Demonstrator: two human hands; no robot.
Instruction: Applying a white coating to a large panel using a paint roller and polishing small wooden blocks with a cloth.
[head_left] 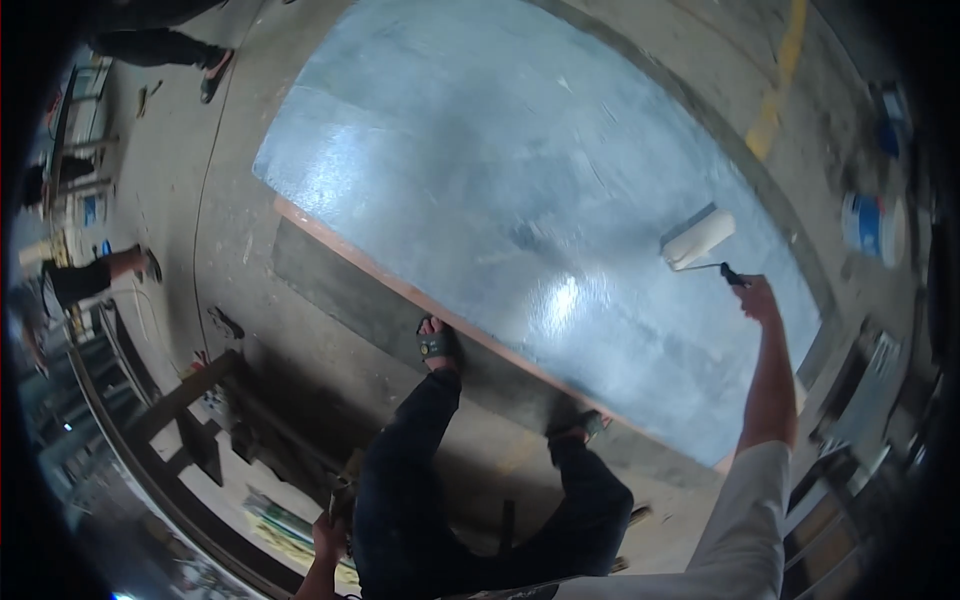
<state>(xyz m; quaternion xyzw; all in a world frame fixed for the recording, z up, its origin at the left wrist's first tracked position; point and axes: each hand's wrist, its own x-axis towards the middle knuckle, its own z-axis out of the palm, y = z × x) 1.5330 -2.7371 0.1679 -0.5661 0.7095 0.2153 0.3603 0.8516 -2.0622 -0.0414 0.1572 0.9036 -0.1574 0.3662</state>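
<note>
At right of the frame, our right hand [757, 300] wraps around the black handle [732, 275] of a white, cylindrical paint roller [704, 238], over a wide, glossy blue-grey panel [450, 160] spanning the upper centre. At lower left, our left hand [328, 537] is beside our dark-trousered leg [395, 490]; whether it grips anything, we cannot tell.

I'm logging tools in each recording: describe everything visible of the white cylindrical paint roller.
The white cylindrical paint roller has a thin, bent, metal-looking rod and a black handle, gripped by the person's right hand. Its pale sleeve slants up to the right in the picture, over the right part of the glossy blue-grey flat panel; whether they touch is unclear.
</note>
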